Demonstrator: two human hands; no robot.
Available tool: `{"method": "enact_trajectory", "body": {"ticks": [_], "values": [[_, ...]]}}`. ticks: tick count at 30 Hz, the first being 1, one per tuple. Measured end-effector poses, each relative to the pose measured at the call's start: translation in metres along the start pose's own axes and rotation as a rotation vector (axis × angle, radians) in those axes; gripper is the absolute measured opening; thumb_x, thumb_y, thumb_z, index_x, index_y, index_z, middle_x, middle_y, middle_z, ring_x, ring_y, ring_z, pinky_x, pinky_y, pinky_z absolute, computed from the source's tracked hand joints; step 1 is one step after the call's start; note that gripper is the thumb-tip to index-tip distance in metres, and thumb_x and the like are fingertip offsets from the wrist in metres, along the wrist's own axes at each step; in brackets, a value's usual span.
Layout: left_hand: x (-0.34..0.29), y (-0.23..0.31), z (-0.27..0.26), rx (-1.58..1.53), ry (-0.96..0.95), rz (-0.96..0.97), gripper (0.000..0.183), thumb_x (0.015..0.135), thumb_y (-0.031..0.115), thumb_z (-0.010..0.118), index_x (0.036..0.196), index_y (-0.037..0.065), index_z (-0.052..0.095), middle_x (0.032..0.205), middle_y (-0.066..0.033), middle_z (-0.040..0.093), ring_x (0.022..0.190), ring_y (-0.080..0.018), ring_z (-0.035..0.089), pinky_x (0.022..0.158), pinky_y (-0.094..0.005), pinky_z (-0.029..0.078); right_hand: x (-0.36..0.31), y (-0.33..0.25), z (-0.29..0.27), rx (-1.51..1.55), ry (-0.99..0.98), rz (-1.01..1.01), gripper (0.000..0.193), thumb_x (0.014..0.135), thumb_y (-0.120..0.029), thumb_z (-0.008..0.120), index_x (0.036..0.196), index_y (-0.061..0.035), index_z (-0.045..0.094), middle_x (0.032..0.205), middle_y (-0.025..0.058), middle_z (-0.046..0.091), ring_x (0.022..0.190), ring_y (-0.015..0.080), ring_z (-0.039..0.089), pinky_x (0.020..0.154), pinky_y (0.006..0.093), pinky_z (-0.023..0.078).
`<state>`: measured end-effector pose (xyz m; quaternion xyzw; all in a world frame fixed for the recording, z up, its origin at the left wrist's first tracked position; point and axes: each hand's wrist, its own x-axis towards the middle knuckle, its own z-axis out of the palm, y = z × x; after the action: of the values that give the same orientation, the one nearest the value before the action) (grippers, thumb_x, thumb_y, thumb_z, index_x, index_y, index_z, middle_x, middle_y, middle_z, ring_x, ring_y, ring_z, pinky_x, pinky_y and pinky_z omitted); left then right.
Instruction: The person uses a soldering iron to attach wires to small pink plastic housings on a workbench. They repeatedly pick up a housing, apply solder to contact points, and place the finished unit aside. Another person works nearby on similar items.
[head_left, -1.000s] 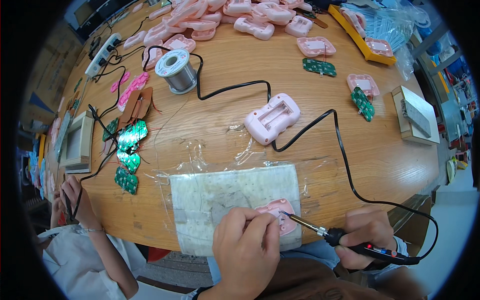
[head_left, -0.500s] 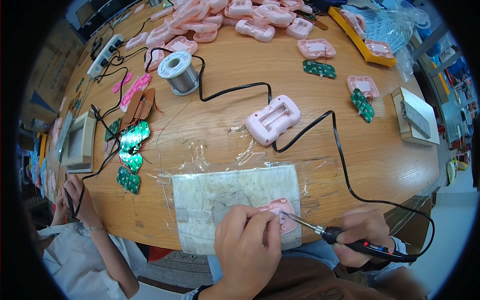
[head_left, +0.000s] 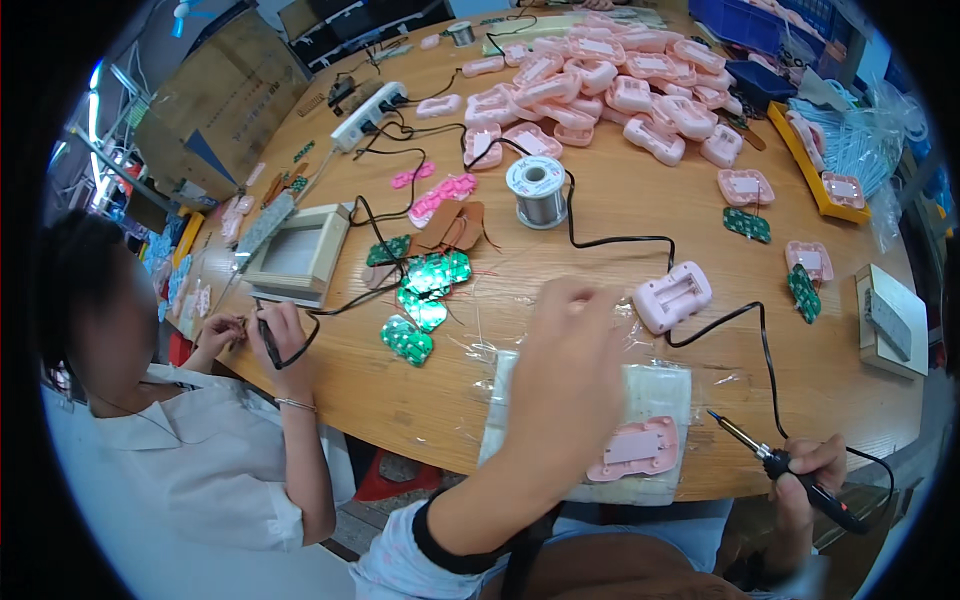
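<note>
My right hand [head_left: 805,475] grips a black soldering iron [head_left: 772,462], its metal tip tilted up and left, apart from the other things. My left hand [head_left: 568,365] is raised over the far part of a pale work mat [head_left: 655,388], its fingers smeared by motion and partly hidden. Whether it holds anything does not show. On the mat lies a pink plastic shell half [head_left: 632,450], inner side up, with my left forearm just beside it. Beyond the mat sits a closed pink casing [head_left: 672,297] with an uncovered battery compartment.
Green circuit boards [head_left: 425,300] lie left of the mat. A solder wire spool [head_left: 538,190] stands behind them, before a heap of pink casings [head_left: 600,85]. The iron's black cord [head_left: 768,370] loops across the table. At left a co-worker's hand [head_left: 285,335] holds another iron.
My left hand has lifted off the pink shell half and moved farther over the table. The iron has come away from the shell to the right. The view has swung left.
</note>
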<state>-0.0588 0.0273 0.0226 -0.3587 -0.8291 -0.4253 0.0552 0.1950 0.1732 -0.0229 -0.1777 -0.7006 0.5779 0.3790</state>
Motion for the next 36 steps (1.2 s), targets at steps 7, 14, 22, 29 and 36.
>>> {"method": "enact_trajectory", "body": {"ticks": [7,14,22,29,36], "values": [[-0.040,-0.122,-0.071,0.763,0.188,-0.180,0.026,0.081,0.017,0.072,0.095,-0.003,0.066,0.094,-0.0181,0.062,0.076,-0.0332,0.061,0.068,-0.0397,0.049,-0.008,0.011,-0.011,-0.004,-0.034,0.034,0.031,0.074,-0.016,0.072,0.087,-0.0059,0.046,0.070,0.0043,0.046,0.055,0.0108,0.039,0.052,0.0262,0.032],[-0.052,-0.098,-0.100,0.299,0.222,-0.217,0.018,0.086,0.009,0.065,0.094,-0.007,0.065,0.081,-0.0154,0.066,0.071,-0.0285,0.064,0.063,-0.0329,0.049,0.002,0.000,0.007,-0.033,-0.073,-0.102,0.036,0.077,-0.022,0.074,0.091,-0.0058,0.044,0.071,0.0052,0.047,0.051,0.0104,0.040,0.050,0.0248,0.034],[-0.080,-0.014,-0.084,-0.685,-0.249,-0.311,0.013,0.092,0.002,0.060,0.098,-0.006,0.068,0.085,-0.0114,0.069,0.067,-0.0121,0.064,0.060,-0.0230,0.051,0.035,-0.037,0.052,0.175,-0.337,0.182,0.022,0.089,-0.013,0.062,0.105,0.0018,0.066,0.090,0.0142,0.072,0.068,0.0161,0.066,0.057,0.0241,0.052],[-0.074,0.029,-0.059,-0.188,-0.321,0.454,0.013,0.079,-0.003,0.065,0.092,-0.002,0.065,0.081,-0.0132,0.065,0.071,-0.0246,0.064,0.062,-0.0319,0.051,0.061,-0.058,0.069,0.052,-0.311,0.137,0.031,0.071,-0.007,0.084,0.088,-0.0039,0.059,0.084,0.0124,0.071,0.065,0.0064,0.059,0.056,0.0179,0.044],[-0.069,0.044,-0.056,-0.090,-0.186,0.582,0.025,0.073,-0.009,0.066,0.098,-0.006,0.065,0.083,-0.0171,0.065,0.073,-0.0306,0.066,0.060,-0.0347,0.053,0.047,-0.069,0.065,0.231,-0.206,0.110,0.020,0.078,-0.004,0.078,0.092,-0.0043,0.063,0.080,0.0019,0.064,0.065,0.0057,0.059,0.058,0.0200,0.046]]}}
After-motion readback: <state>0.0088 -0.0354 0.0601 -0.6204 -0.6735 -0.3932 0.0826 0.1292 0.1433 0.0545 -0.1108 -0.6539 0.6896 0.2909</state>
